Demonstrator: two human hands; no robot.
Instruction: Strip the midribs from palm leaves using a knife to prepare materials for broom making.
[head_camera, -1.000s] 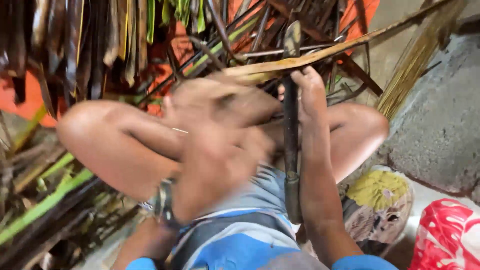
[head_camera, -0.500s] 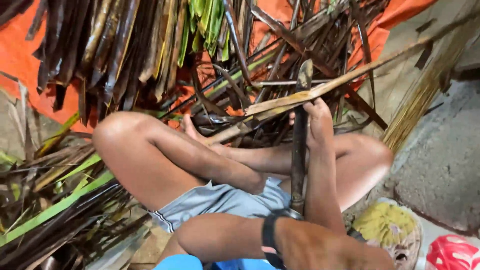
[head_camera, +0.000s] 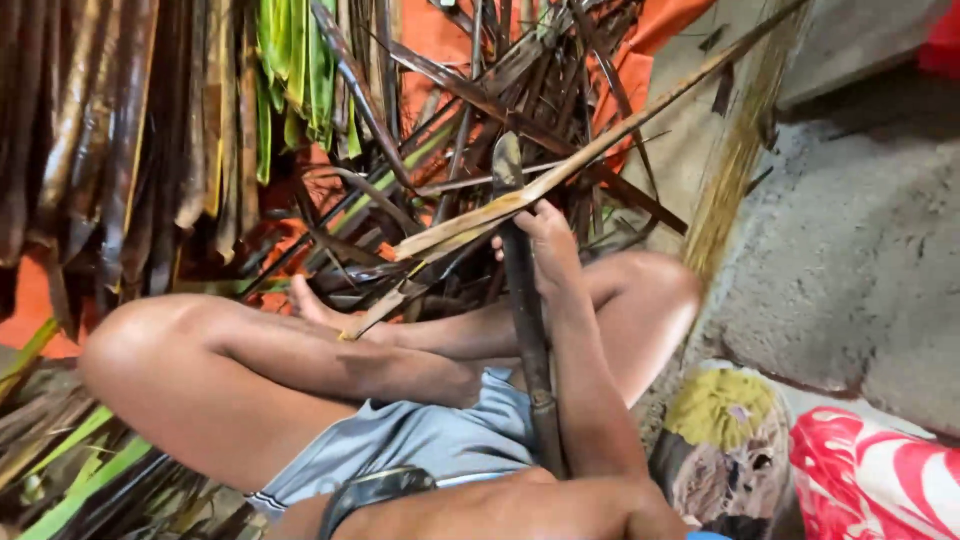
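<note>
The right hand (head_camera: 545, 250) is clamped on a long dry palm strip (head_camera: 560, 175), pressing it against the blade of a dark, long-handled knife (head_camera: 522, 300) standing upright between the crossed legs. The left hand's grip cannot be told; only its forearm with a wristwatch (head_camera: 375, 487) shows at bottom.

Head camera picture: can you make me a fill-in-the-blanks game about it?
1. The long dark blade is gripped by the person's ____ hand.
2. A dry leaf strip lies across the blade near its ____ end.
3. The sheet under the pile of leaves is coloured ____.
4. The person sits with bare legs ____.

Missing words: right; top; orange; crossed.
</note>
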